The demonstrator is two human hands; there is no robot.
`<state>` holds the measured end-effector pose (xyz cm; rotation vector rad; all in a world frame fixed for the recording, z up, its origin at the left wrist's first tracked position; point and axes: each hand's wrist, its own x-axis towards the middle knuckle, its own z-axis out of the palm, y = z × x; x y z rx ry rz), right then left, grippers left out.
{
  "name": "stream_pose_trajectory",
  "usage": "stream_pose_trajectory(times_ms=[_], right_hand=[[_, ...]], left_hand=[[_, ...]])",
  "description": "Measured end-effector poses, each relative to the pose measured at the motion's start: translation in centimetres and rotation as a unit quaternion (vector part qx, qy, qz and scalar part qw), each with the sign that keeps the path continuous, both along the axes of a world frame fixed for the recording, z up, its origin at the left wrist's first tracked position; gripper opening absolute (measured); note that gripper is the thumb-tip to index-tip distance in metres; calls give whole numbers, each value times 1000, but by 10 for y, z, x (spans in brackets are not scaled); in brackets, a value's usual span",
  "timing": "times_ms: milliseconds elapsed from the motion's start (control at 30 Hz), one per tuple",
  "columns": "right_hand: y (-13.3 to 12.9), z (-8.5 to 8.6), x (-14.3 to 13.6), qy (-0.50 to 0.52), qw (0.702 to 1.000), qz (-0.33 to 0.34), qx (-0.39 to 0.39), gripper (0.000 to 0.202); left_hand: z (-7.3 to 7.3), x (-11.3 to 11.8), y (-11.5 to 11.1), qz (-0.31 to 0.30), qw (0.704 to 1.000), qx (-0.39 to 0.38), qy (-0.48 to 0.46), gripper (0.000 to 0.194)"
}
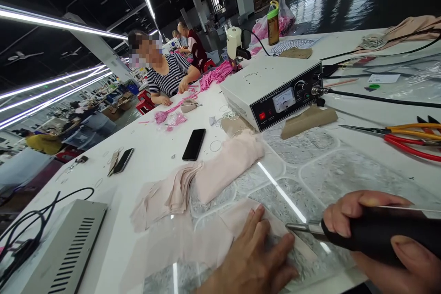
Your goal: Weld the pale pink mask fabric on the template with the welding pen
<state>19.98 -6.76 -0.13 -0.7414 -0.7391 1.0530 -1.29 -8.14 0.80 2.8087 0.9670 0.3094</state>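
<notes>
From the head camera I see my left hand (251, 257) pressed flat, fingers spread, on a pale pink fabric piece (206, 239) lying on the glass-topped worktop (144, 147) at the near edge. My right hand (379, 234) has its grip closed around the black handle of a welding tool (375, 232); its metal tip points left and sits at the fabric's edge, just beside my left fingertips. A stack of pink fabric (203, 177) lies just beyond. Behind it stands a white control box (272, 87), with red-handled scissors (406, 138) to its right. A black phone (194, 144) lies left of the box, and a seated person in a striped top (168, 76) works farther along.
</notes>
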Motion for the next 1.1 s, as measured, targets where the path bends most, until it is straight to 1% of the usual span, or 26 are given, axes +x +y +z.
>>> stream_pose_trajectory(times_ms=[233, 400, 567, 667, 800, 900, 1100], right_hand=[[2, -14, -1, 23, 1000, 20, -7, 25], [4, -24, 5, 15, 1000, 27, 3, 32], [1, -31, 5, 38, 998, 45, -18, 34], [0, -35, 6, 62, 997, 44, -33, 35], [2, -36, 9, 84, 993, 60, -63, 38], [4, -34, 10, 98, 990, 73, -75, 35], [4, -29, 9, 74, 996, 44, -33, 30]], left_hand=[[-1, 1, -2, 13, 1000, 7, -11, 50], [-4, 1, -3, 28, 999, 8, -26, 49], [-5, 1, -5, 28, 999, 10, -24, 49], [-6, 1, -4, 26, 999, 16, -23, 49], [-6, 1, -4, 26, 999, 17, -22, 49], [-7, 1, -4, 26, 999, 11, -21, 50], [-7, 1, -4, 23, 999, 15, -25, 50]])
